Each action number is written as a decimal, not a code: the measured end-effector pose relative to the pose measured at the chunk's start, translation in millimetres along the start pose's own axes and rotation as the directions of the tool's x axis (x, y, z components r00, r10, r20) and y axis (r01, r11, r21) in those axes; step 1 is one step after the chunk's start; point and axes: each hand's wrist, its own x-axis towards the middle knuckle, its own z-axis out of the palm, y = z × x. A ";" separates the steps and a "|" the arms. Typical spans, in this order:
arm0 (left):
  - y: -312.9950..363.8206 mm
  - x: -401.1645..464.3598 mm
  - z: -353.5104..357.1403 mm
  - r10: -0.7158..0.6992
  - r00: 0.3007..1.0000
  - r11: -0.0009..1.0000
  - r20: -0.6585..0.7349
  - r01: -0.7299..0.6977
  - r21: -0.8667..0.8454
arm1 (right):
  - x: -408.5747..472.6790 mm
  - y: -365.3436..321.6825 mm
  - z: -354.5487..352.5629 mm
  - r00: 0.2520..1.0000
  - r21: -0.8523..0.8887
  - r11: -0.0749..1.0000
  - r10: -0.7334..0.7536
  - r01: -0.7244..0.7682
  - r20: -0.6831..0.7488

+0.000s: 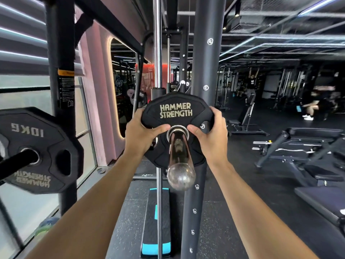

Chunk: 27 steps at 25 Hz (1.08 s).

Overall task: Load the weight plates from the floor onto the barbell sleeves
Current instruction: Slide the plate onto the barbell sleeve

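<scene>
Sleeve [180,156] end nearest me, plate [175,113] already threaded on further along it; my left hand [141,131] and right hand [209,131] clamp its side rims, thumbs by the hub, to push it square.
</scene>
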 end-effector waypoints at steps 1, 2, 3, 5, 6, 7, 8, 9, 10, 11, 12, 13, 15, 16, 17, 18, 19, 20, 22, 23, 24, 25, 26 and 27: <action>-7.6 5.8 3.7 -0.005 1.000 1.000 -0.005 0.005 -0.010 | 7.8 1.7 5.2 1.000 -0.027 1.000 0.005 -0.005 -0.004; -14.0 10.7 7.4 -0.012 1.000 1.000 -0.008 0.012 -0.019 | 15.3 3.8 10.1 1.000 -0.053 0.999 0.005 -0.006 -0.004; -20.9 16.7 11.3 -0.020 1.000 1.000 -0.012 0.020 -0.024 | 22.7 6.4 15.6 1.000 -0.076 0.997 0.000 0.000 -0.003; -32.8 27.4 17.8 -0.043 0.999 0.999 -0.023 0.043 -0.027 | 33.5 10.8 24.4 1.000 -0.102 0.995 -0.007 0.007 0.002; -37.1 31.8 20.8 -0.056 0.998 0.998 -0.025 0.055 -0.029 | 37.6 12.7 27.6 1.000 -0.105 0.994 -0.004 0.005 0.001; -40.0 35.0 23.6 -0.062 0.998 0.998 -0.026 0.061 -0.028 | 40.8 15.5 30.6 1.000 -0.107 0.994 0.005 -0.005 0.000; -43.0 38.7 26.0 -0.064 0.998 0.998 -0.027 0.063 -0.014 | 43.5 18.1 33.2 1.000 -0.118 0.993 0.013 -0.013 -0.002; -45.3 42.3 28.2 -0.064 0.997 0.998 -0.031 0.064 0.001 | 45.6 20.2 35.2 1.000 -0.142 0.990 0.021 -0.021 -0.005; -45.3 44.6 29.2 -0.065 0.997 0.998 -0.033 0.066 0.024 | 47.1 21.2 36.5 1.000 -0.183 0.983 0.027 -0.028 -0.008; -43.4 46.5 28.7 -0.066 0.997 0.996 -0.026 0.067 0.056 | 48.4 21.5 37.5 0.999 -0.238 0.971 0.033 -0.033 -0.007; -39.2 47.7 27.4 -0.075 0.997 0.992 -0.002 0.075 0.101 | 50.1 20.9 37.5 0.999 -0.299 0.953 0.040 -0.039 -0.003; -35.0 47.0 25.6 -0.084 0.996 0.986 0.025 0.079 0.150 | 51.1 20.3 36.8 0.999 -0.357 0.933 0.051 -0.046 0.004; -23.8 39.2 20.2 -0.092 0.995 0.965 0.046 0.077 0.251 | 53.1 19.2 32.7 0.997 -0.462 0.885 0.079 -0.060 0.022; -15.9 30.5 16.0 -0.112 0.993 0.961 0.043 0.097 0.259 | 52.5 17.4 29.8 0.995 -0.501 0.863 0.090 -0.059 0.037; -7.4 21.6 11.4 -0.129 0.991 0.960 0.035 0.116 0.254 | 51.9 15.1 26.3 0.995 -0.523 0.851 0.090 -0.050 0.052; 2.2 11.4 5.1 -0.129 0.991 0.956 0.025 0.118 0.270 | 49.6 10.9 21.8 0.995 -0.524 0.851 0.077 -0.030 0.070; 11.6 3.2 -0.9 -0.106 0.994 0.946 0.020 0.095 0.309 | 47.2 5.1 17.1 0.995 -0.506 0.863 0.045 0.005 0.087; 24.3 -6.1 -8.3 -0.073 0.997 0.926 0.013 0.063 0.371 | 43.7 -3.2 11.9 0.994 -0.467 0.882 -0.006 0.056 0.109; 52.1 -25.6 -24.7 0.021 1.000 0.873 0.000 -0.019 0.487 | 33.0 -25.7 0.1 0.974 -0.352 0.916 -0.137 0.193 0.178; 66.1 -37.8 -32.3 0.066 0.998 0.840 -0.010 -0.050 0.540 | 24.7 -38.7 -7.1 0.954 -0.290 0.921 -0.197 0.259 0.226; 76.9 -49.6 -39.1 0.098 0.995 0.802 -0.014 -0.070 0.594 | 15.3 -51.3 -13.8 0.928 -0.245 0.915 -0.251 0.320 0.275; 85.3 -61.8 -45.5 0.118 0.993 0.751 -0.011 -0.081 0.656 | 4.4 -62.9 -19.9 0.898 -0.209 0.903 -0.297 0.375 0.325; 93.0 -76.1 -51.3 0.119 0.993 0.686 -0.003 -0.080 0.723 | -8.6 -73.2 -26.0 0.867 -0.172 0.892 -0.334 0.417 0.369; 99.1 -89.0 -56.6 0.108 0.994 0.612 0.005 -0.070 0.788 | -20.8 -82.7 -30.7 0.838 -0.130 0.883 -0.370 0.452 0.400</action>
